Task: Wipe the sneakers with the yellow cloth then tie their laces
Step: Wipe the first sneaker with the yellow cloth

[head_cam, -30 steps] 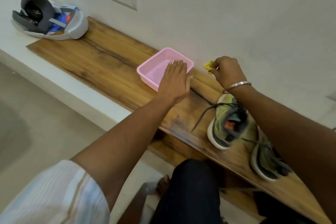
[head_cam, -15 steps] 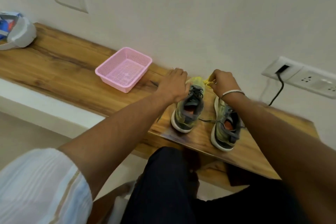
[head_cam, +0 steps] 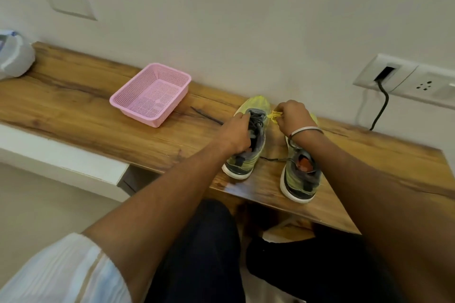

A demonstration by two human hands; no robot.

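Since a second ago the left hand [head_cam: 237,134] has left the pink basket [head_cam: 151,97] and now grips the left sneaker [head_cam: 248,140] over its laces, while the right hand [head_cam: 293,115] has brought the yellow cloth [head_cam: 273,114], pinched in curled fingers, down beside that shoe's toe. By my reading, wiping is about to begin; the laces lie loose and untied. The right sneaker [head_cam: 300,179] stands just beside, partly under the right forearm. Both rest on a wooden counter [head_cam: 86,110] against a pale wall, with a socket plate [head_cam: 406,79] and a dark cable [head_cam: 380,110] to the right.
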